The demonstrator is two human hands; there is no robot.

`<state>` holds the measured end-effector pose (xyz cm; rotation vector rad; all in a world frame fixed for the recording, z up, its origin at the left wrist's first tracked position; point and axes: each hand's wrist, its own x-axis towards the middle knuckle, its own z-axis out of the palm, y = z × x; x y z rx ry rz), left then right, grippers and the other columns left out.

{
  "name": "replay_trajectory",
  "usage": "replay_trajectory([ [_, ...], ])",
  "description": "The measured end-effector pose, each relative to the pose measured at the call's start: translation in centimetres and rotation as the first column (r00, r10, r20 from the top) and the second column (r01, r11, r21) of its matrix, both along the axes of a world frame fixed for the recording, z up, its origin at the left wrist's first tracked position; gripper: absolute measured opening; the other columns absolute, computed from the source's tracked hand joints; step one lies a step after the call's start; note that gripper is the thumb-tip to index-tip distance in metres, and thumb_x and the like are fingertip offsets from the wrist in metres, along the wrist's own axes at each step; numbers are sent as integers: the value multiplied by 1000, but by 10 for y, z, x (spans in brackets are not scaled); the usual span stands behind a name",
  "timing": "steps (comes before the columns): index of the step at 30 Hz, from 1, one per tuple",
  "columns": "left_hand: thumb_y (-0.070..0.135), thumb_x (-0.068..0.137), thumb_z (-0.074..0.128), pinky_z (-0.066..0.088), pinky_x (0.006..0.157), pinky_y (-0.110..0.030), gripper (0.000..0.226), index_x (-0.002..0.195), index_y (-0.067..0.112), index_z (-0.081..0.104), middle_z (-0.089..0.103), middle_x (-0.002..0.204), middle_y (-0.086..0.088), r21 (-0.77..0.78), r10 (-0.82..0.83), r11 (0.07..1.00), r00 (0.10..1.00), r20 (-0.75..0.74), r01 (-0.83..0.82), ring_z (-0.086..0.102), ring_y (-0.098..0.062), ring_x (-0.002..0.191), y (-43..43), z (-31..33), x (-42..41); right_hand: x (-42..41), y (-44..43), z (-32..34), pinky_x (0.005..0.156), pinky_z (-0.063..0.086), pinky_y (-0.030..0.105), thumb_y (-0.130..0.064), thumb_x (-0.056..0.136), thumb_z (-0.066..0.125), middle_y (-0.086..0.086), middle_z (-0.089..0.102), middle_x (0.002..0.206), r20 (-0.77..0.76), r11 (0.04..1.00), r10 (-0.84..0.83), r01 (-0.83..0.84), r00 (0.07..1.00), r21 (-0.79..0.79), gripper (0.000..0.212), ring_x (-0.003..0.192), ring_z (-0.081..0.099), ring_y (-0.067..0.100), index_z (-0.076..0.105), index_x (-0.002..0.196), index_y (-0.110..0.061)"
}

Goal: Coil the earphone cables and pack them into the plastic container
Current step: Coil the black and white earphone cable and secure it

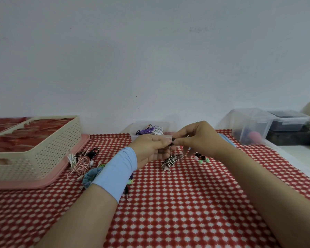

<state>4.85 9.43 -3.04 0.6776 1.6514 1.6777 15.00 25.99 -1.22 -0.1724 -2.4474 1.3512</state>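
Observation:
My left hand [151, 149] and my right hand [198, 138] meet above the red patterned cloth, both pinching the top of a black-and-white striped earphone cable [170, 160]. Its wound bundle hangs down from my fingers to the cloth. Behind my hands stands a small clear plastic container [141, 125] holding purple and white coiled cables [150, 131]. A tangle of pink, white and black earphones [82, 161] lies to the left, beside the basket. Green earbud tips [203, 160] lie just below my right hand.
A cream perforated basket [43, 151] sits on a pink tray [48, 181] at the left. Clear lidded boxes [252, 126] and a dark box [290, 120] stand at the back right. A blue fabric piece [92, 174] and a jack plug [126, 193] lie under my left forearm.

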Motion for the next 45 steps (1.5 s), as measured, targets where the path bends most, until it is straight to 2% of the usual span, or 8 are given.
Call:
replay_trajectory([
  [6, 8, 94, 61, 57, 60, -20, 10, 97, 4, 70, 71, 69, -1, -44, 30, 999, 999, -35, -31, 64, -8, 61, 0, 3, 1, 0, -5, 3, 63, 62, 31, -9, 83, 81, -5, 75, 67, -76, 985, -15, 27, 997, 169, 14, 61, 72, 27, 81, 82, -23],
  [10, 8, 89, 68, 55, 60, -19, 8, 95, 4, 73, 68, 64, 0, -70, 80, 993, 986, -150, -91, 63, -8, 59, -1, 2, 3, -1, -6, 0, 57, 58, 24, -9, 85, 80, -9, 70, 57, -75, 980, -11, 26, 997, 199, 9, 56, 69, 25, 82, 82, -17],
  [18, 9, 84, 75, 52, 61, -14, 11, 94, 12, 77, 74, 74, 4, -52, 161, 971, 798, -581, -233, 68, -1, 60, 4, 4, 5, 1, -8, -3, 63, 64, 36, -6, 87, 77, -8, 78, 77, 19, 984, 24, -20, 1000, -176, 3, 67, 72, 20, 79, 86, -7],
  [27, 4, 82, 76, 55, 63, -17, 10, 84, 14, 74, 73, 67, 2, 4, 210, 974, 889, -406, -228, 67, -4, 58, 1, 1, 2, 0, -8, -5, 63, 64, 39, -6, 84, 80, 0, 79, 84, -66, 989, 24, -33, 998, -145, 9, 64, 71, 19, 80, 86, -16],
  [30, 1, 80, 77, 55, 62, -16, 10, 85, 10, 75, 73, 66, 4, 23, 212, 973, 855, -473, -229, 68, -4, 58, 1, 2, 3, 0, -8, -4, 61, 63, 39, -5, 84, 79, -9, 80, 89, -82, 990, 25, -37, 996, -138, 14, 61, 66, 24, 80, 80, -17],
  [36, 0, 78, 78, 53, 70, -10, 15, 93, 4, 77, 72, 85, 16, -18, 140, 981, 765, -628, -194, 70, 4, 77, -1, 3, 2, 0, -10, -5, 72, 64, 49, -9, 85, 80, -9, 72, 60, 10, 993, 13, -12, 1000, -114, 1, 63, 64, 31, 80, 85, -8],
  [42, 3, 81, 76, 57, 66, -22, 11, 87, 13, 76, 74, 69, 4, 31, 189, 979, 832, -521, -203, 69, -9, 62, -3, 0, -3, 5, -2, 0, 64, 62, 39, -12, 96, 68, -3, 78, 107, 64, 940, 123, -95, 990, -329, 15, 61, 61, 20, 79, 98, -2],
  [45, 2, 82, 75, 57, 66, -23, 12, 92, 9, 76, 75, 72, 4, 15, 148, 987, 866, -477, -160, 68, -8, 64, -4, 1, -3, 5, 2, -2, 65, 62, 39, -8, 93, 69, -1, 79, 105, 90, 935, 150, -112, 984, -336, 14, 62, 60, 19, 79, 101, -3],
])
